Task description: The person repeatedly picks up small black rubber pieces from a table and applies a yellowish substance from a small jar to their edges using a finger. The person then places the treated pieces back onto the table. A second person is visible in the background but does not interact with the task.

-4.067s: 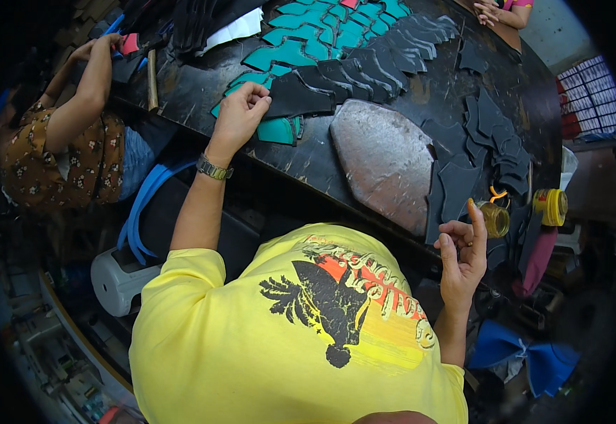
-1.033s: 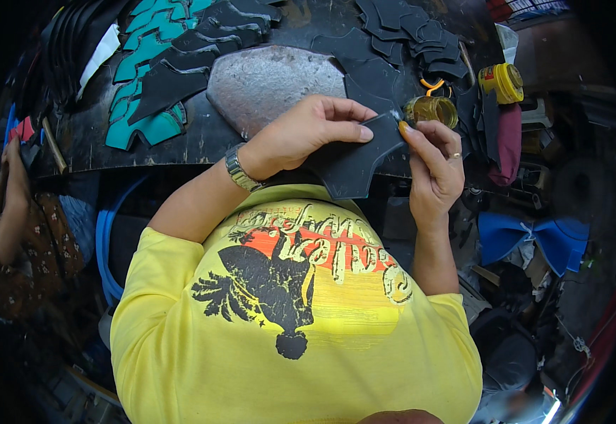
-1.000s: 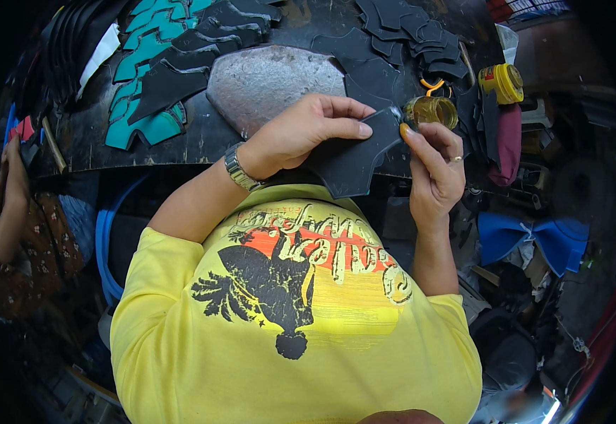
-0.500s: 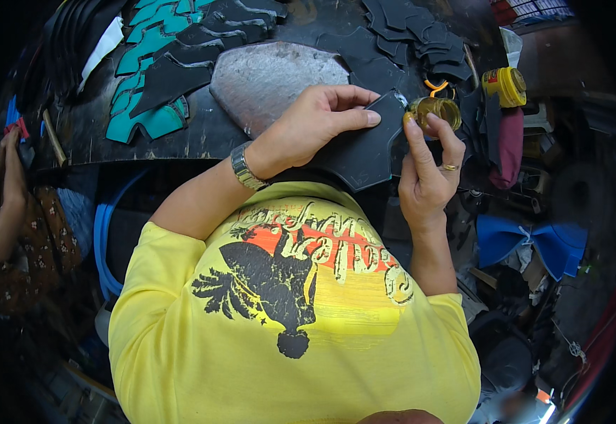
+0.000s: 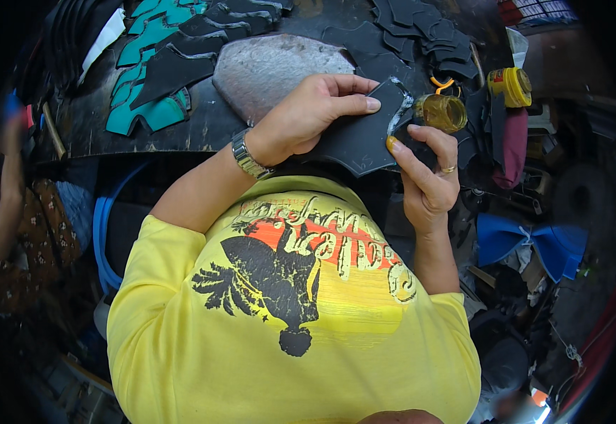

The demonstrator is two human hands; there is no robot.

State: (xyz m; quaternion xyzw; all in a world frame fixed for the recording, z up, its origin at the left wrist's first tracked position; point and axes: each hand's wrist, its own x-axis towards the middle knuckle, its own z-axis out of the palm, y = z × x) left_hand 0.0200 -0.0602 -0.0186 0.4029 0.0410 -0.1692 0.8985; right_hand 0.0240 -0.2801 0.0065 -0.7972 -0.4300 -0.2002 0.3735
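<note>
My left hand [image 5: 315, 109], with a metal watch at its wrist, pinches the upper left edge of a black flat cut-out piece [image 5: 357, 141] between thumb and fingers. A whitish wet-looking strip runs along the piece's right edge. At that edge is my right hand [image 5: 427, 166], a ring on one finger and nothing gripped. Its fingers are apart, and one yellow-smeared fingertip touches the piece. Just beyond this hand a see-through jar [image 5: 441, 113] with amber-yellow residue lies tipped, its mouth toward the right.
A grey stone slab [image 5: 273, 71] rests on the dark table. Stacks of teal pieces [image 5: 156, 116] and black pieces [image 5: 174, 74] spread at left, more black pieces [image 5: 428, 32] at back right. Orange-handled scissors [image 5: 443, 86] and a yellow jar [image 5: 509, 87] are at right. Another person's arm [image 5: 8, 191] shows at left.
My right fingertip has moved down along the piece's right edge, away from the upper corner. The whitish strip now shows longer there. The other person's hand at left has moved up.
</note>
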